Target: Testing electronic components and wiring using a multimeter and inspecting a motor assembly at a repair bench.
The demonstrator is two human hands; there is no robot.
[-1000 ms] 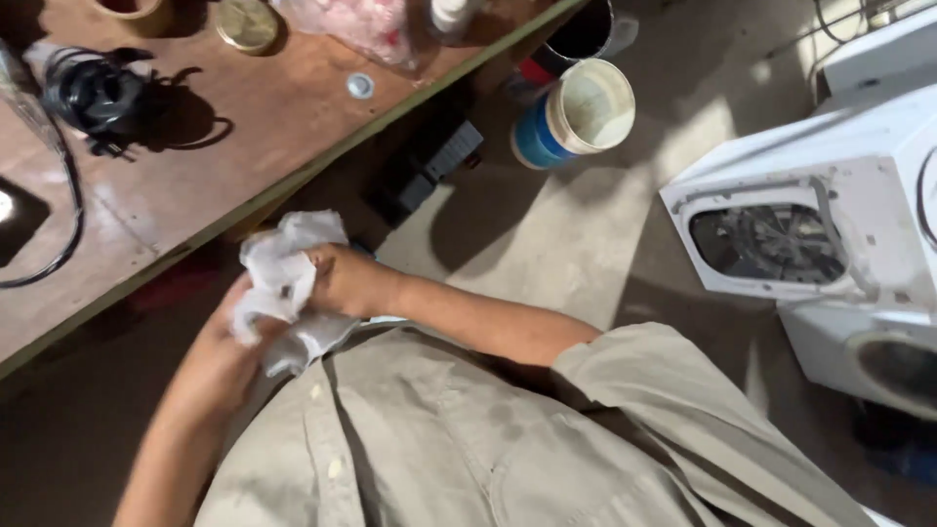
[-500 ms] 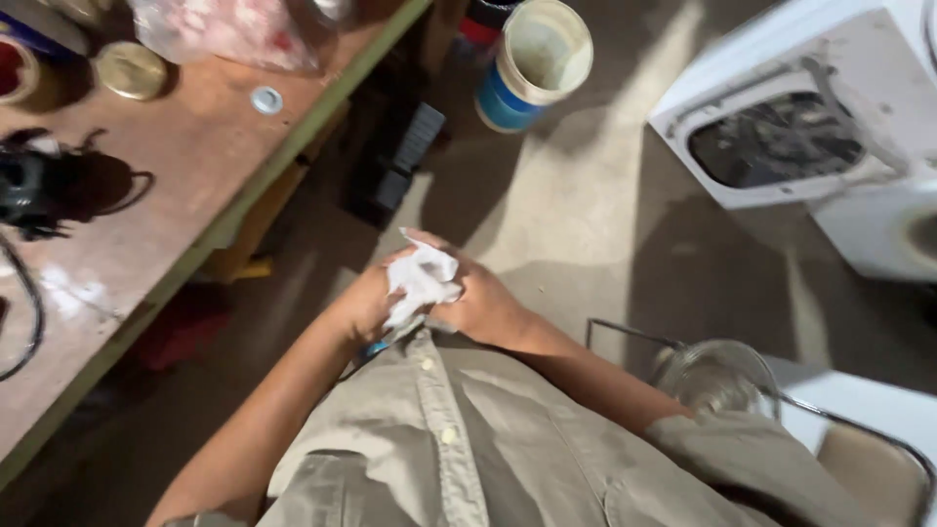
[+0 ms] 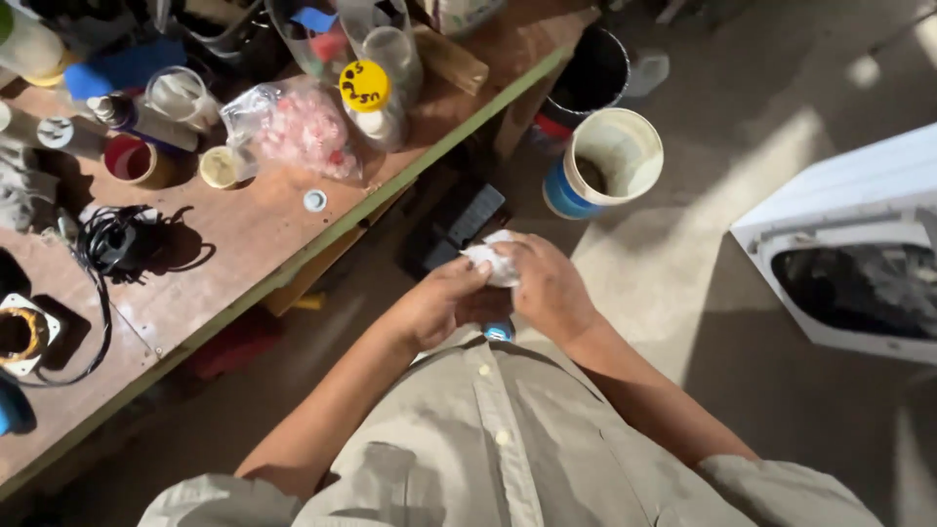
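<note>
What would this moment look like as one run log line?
left hand: grips white cloth | right hand: grips white cloth | nearby: bucket, workbench

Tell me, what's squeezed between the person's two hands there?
In the head view, a crumpled white cloth or tissue sits between the left hand and right hand. A small blue object shows just below them.

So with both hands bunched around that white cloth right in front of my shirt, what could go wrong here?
1. The small blue thing under the white cloth is barely gripped; it might slip from the left hand or right hand to the floor.
2. The open white and blue bucket stands close ahead; a step forward could knock it.
3. Clutter crowds the workbench edge; an elbow could sweep the small cap off.
</note>
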